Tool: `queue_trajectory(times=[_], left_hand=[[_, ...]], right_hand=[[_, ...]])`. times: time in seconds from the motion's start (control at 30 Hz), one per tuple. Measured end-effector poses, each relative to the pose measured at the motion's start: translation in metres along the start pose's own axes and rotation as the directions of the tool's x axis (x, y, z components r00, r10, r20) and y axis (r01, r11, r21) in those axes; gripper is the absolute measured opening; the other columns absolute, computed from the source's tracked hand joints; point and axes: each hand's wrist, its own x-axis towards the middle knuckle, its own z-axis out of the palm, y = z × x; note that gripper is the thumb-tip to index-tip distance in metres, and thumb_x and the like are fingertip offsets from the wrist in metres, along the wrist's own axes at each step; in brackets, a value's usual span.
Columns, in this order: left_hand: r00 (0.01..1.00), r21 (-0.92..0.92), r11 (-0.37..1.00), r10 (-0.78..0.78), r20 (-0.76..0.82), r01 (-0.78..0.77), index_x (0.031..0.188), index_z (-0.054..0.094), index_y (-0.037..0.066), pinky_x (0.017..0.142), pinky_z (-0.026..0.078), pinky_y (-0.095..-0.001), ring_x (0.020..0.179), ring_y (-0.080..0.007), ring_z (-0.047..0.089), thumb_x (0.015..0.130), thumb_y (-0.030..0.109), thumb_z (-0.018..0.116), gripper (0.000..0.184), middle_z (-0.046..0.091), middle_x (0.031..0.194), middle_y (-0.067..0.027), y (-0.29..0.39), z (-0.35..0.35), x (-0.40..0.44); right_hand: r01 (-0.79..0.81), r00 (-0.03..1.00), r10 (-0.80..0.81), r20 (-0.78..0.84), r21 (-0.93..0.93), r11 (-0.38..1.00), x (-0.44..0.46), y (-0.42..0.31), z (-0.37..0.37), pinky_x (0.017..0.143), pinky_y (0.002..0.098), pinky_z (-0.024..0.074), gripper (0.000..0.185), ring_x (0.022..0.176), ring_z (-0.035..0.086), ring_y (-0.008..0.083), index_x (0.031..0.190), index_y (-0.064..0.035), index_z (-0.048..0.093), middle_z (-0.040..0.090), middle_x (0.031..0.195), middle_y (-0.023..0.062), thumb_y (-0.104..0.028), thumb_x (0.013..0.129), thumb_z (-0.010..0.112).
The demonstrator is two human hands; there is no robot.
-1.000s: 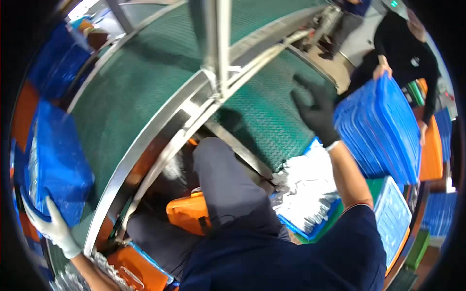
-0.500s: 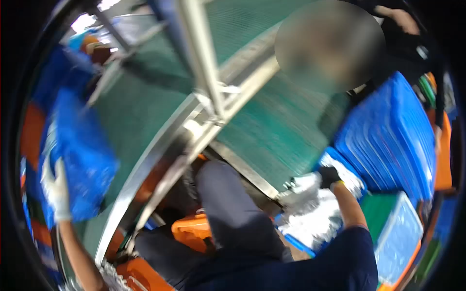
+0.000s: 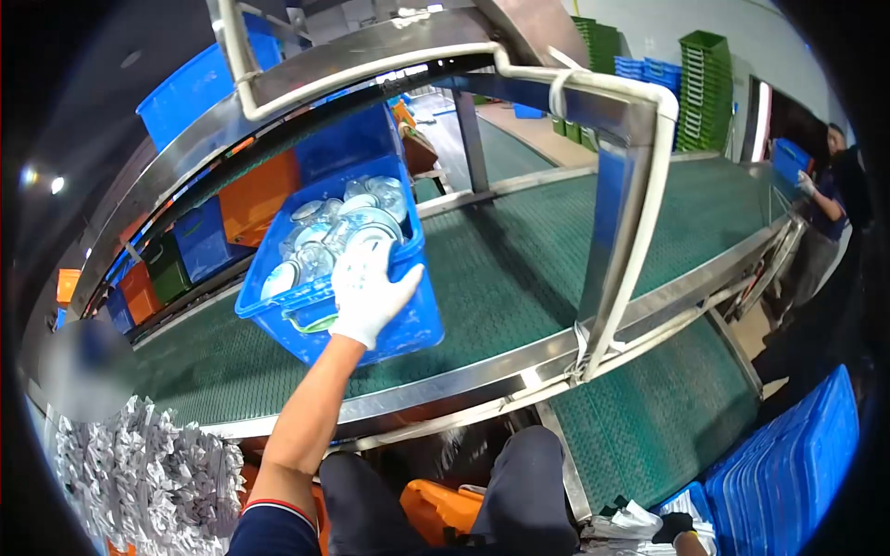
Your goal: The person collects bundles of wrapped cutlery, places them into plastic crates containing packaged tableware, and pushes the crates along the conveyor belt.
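My left hand point(image 3: 371, 292), in a white glove, has its fingers hooked over the near rim of a blue bin point(image 3: 422, 315), thumb out to the side. Clear jar-like containers point(image 3: 315, 259) with round rims or lids fill the bin, which is tilted on the green conveyor belt point(image 3: 491, 278). At the lower right, my right hand point(image 3: 672, 528) wears a dark glove and is closed on silvery-white wrapping point(image 3: 626, 526); its fingers are partly hidden there.
Stacked blue lids or trays point(image 3: 788, 477) stand at the right. A metal frame post point(image 3: 621, 232) with white piping rises from the belt's edge. Crumpled silvery strips point(image 3: 144, 473) hang at lower left. Coloured bins point(image 3: 255, 199) line the far side. Another person point(image 3: 825, 208) holds a blue bin.
My view has swung left and up toward the conveyor. The blue bin at my left hand now shows its contents. My right hand stays at the silvery wrapping, now near the bottom edge.
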Motion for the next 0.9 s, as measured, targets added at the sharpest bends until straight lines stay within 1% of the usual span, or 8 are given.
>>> queue_trajectory(times=[0.23,0.33,0.43,0.53,0.73,0.8,0.83,0.9], left_hand=[[0.988,-0.059,0.990,-0.118,0.094,0.124,0.122,0.067,0.008,0.106,0.039,-0.0476,0.122,-0.0354,0.056,0.081,0.051,0.070,0.059,0.064,0.125,-0.0171,0.004,-0.003,-0.007],[0.981,-0.145,0.977,-0.135,0.140,0.155,0.119,0.067,0.009,0.103,0.040,-0.0499,0.115,-0.0373,0.057,0.081,0.052,0.069,0.057,0.065,0.118,-0.0180,0.003,-0.013,-0.007],[0.999,-0.149,0.988,-0.050,-0.002,0.049,0.120,0.067,0.009,0.099,0.042,-0.0509,0.113,-0.0385,0.057,0.081,0.052,0.069,0.057,0.065,0.115,-0.0196,-0.004,-0.001,-0.014],[0.995,-0.223,0.973,-0.046,0.088,0.064,0.122,0.065,0.008,0.096,0.045,-0.0501,0.109,-0.0388,0.059,0.082,0.051,0.068,0.059,0.065,0.112,-0.0209,-0.008,-0.012,-0.013],[0.981,-0.284,0.959,0.072,0.178,-0.019,0.121,0.066,0.007,0.094,0.047,-0.0469,0.107,-0.0371,0.061,0.082,0.051,0.069,0.059,0.066,0.110,-0.0182,-0.028,-0.039,-0.014],[0.988,-0.283,0.954,0.126,0.091,-0.096,0.118,0.065,0.006,0.089,0.047,-0.0452,0.100,-0.0337,0.061,0.083,0.049,0.068,0.055,0.064,0.104,-0.0158,-0.036,-0.044,-0.017],[0.984,-0.279,0.952,0.153,0.087,-0.123,0.117,0.062,0.006,0.086,0.046,-0.0440,0.098,-0.0308,0.061,0.087,0.050,0.064,0.053,0.063,0.102,-0.0140,-0.040,-0.047,-0.019],[0.985,-0.268,0.952,0.167,0.039,-0.150,0.117,0.062,0.006,0.085,0.046,-0.0440,0.097,-0.0313,0.061,0.087,0.050,0.064,0.053,0.063,0.101,-0.0143,-0.044,-0.043,-0.022]], right_hand=[[-0.121,0.977,0.158,-0.142,0.236,0.964,-0.055,0.028,0.008,0.078,0.0458,0.0573,0.050,0.087,0.070,0.0392,0.087,-0.0141,0.077,0.074,0.091,0.0170,-0.057,0.061,0.077],[0.070,0.939,0.044,-0.340,0.315,0.946,-0.036,0.064,0.050,0.077,0.0425,0.0574,0.041,0.082,0.070,0.0352,0.089,-0.0133,0.076,0.075,0.089,0.0133,-0.050,0.069,0.078],[0.105,0.926,0.177,-0.333,0.679,0.726,-0.067,0.022,-0.016,0.080,0.0430,0.0570,0.041,0.079,0.070,0.0284,0.103,-0.0022,0.073,0.075,0.087,0.0112,-0.027,0.074,0.087],[0.347,0.929,0.017,-0.371,0.883,0.316,-0.109,-0.086,-0.198,0.090,0.0409,0.0533,0.062,0.100,0.067,0.0247,0.118,0.0047,0.064,0.072,0.108,0.0147,-0.012,0.065,0.091],[0.728,0.675,-0.254,-0.693,0.682,0.075,-0.128,-0.235,-0.479,0.100,0.0379,0.0501,0.074,0.108,0.067,0.0230,0.131,0.0041,0.059,0.069,0.120,0.0126,-0.005,0.063,0.084],[0.681,0.713,-0.315,-0.627,0.726,0.098,-0.135,-0.280,-0.555,0.103,0.0364,0.0478,0.077,0.118,0.062,0.0227,0.135,0.0028,0.056,0.068,0.121,0.0118,-0.001,0.061,0.081],[0.765,0.633,-0.314,-0.708,0.633,0.115,-0.126,-0.301,-0.582,0.099,0.0364,0.0494,0.064,0.113,0.065,0.0249,0.127,-0.0024,0.064,0.069,0.116,0.0150,-0.002,0.065,0.079],[0.973,0.164,-0.708,-0.687,-0.008,0.233,-0.087,-0.318,-0.640,0.095,0.0374,0.0498,0.031,0.109,0.066,0.0266,0.108,-0.0149,0.076,0.067,0.119,0.0182,-0.002,0.081,0.068]])
